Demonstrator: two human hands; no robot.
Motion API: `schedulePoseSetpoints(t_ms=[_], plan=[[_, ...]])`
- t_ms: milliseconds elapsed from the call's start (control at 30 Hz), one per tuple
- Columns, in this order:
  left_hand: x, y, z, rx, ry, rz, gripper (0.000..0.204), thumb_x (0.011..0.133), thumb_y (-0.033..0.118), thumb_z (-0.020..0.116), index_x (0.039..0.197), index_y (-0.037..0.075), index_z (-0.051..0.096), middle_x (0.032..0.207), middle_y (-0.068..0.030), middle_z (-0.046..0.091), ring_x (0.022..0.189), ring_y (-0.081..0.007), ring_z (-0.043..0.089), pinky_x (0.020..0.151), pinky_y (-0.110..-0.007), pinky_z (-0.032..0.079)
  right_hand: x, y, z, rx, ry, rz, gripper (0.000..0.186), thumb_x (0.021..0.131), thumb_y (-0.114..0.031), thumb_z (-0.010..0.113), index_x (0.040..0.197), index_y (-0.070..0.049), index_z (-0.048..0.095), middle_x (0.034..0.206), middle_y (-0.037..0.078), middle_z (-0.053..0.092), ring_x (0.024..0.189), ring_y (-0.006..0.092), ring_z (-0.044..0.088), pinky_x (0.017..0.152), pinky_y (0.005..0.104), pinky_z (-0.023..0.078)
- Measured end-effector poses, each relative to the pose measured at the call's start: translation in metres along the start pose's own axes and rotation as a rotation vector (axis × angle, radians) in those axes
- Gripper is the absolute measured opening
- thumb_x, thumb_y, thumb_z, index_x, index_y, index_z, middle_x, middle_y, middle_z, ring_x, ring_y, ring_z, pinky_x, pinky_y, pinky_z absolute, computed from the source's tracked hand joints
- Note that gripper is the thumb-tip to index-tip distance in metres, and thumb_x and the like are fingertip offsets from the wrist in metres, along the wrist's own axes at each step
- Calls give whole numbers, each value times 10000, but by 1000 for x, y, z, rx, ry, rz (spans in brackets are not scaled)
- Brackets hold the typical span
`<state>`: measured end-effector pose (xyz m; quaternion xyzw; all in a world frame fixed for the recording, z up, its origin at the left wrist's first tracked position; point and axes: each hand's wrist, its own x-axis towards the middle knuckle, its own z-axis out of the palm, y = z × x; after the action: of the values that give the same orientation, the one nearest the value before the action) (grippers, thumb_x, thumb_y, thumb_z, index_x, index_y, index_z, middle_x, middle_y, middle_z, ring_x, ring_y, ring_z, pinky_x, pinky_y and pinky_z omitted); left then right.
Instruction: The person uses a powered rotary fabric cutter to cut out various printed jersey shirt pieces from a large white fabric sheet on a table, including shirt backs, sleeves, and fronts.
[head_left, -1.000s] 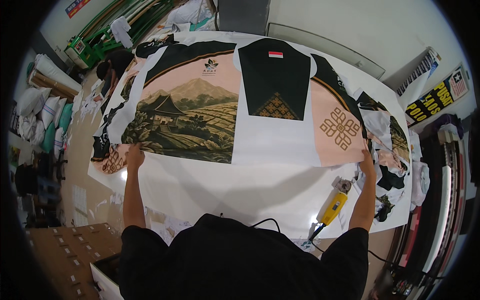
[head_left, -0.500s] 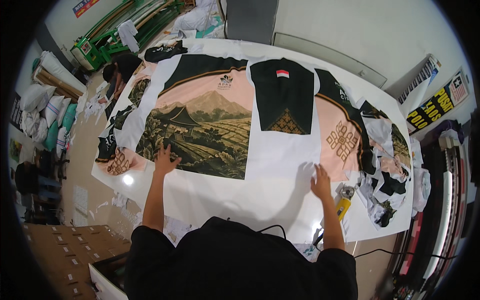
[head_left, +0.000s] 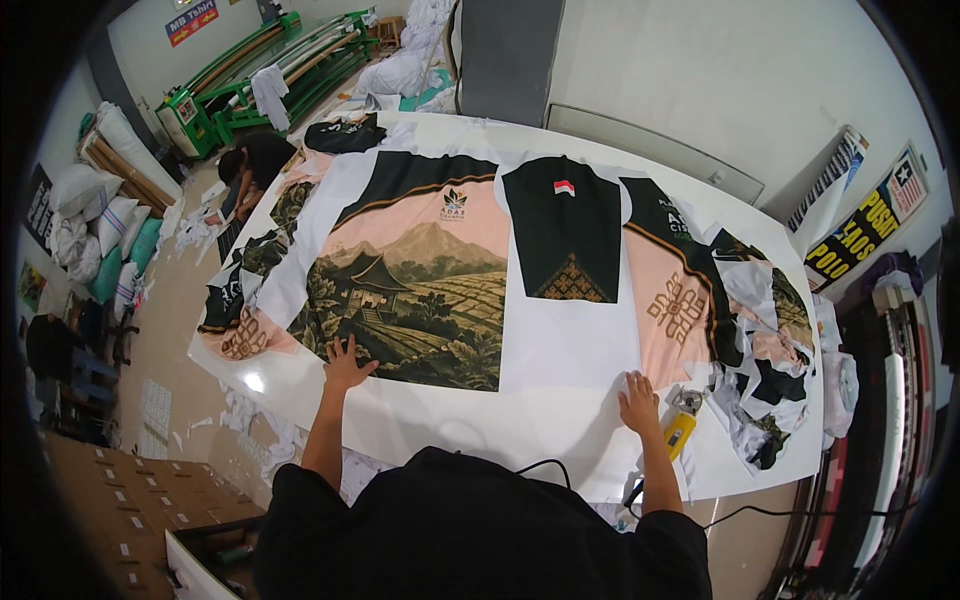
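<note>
Left hand [head_left: 347,369] and right hand [head_left: 639,404] have moved inward, spread loosely, gripping none of the printed fabric [head_left: 430,310].

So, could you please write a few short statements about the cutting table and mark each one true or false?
1. The left hand has its fingers over the lower-left part of the landscape-printed panel. True.
2. The yellow electric rotary cutter lies to the right of the right hand. True.
3. The right hand is clenched into a fist. False: the right hand's fingers are extended.
4. A red-and-white flag print sits near the top of the dark green panel. True.
5. The dark green panel lies to the left of the landscape-printed panel. False: it lies to its right.
</note>
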<state>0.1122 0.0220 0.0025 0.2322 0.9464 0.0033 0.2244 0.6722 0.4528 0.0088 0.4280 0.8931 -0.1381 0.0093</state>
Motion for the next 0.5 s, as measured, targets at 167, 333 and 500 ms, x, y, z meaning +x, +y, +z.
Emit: schedulePoseSetpoints(t_ms=[167, 333, 500], plan=[[-20, 3, -9, -18, -57, -18, 1190, 800, 831, 601, 1670, 192, 101, 1710, -249, 19, 1533, -557, 98, 1102, -747, 297, -1, 8, -19, 0, -49, 33, 584, 1012, -348, 543, 1532, -116, 413, 1618, 142, 380, 1500, 373, 340, 1122, 672, 339], [-29, 7, -22, -26, -62, -43, 1210, 792, 831, 614, 1669, 178, 96, 1710, -250, 19, 1544, -538, 76, 1121, -756, 255, 0, 9, -30, -51, -116, 74, 606, 1013, -386, 528, 1528, -87, 414, 1632, 143, 372, 1501, 372, 351, 1107, 694, 349], [-28, 15, -22, -52, -45, -37, 1206, 796, 817, 627, 1665, 155, 116, 1710, -250, 20, 1556, -509, 63, 1137, -758, 212, -3, -1, -42, -131, -155, 151, 552, 1001, -364, 548, 1457, -58, 494, 1613, 159, 394, 1488, 374, 368, 1115, 689, 341]])
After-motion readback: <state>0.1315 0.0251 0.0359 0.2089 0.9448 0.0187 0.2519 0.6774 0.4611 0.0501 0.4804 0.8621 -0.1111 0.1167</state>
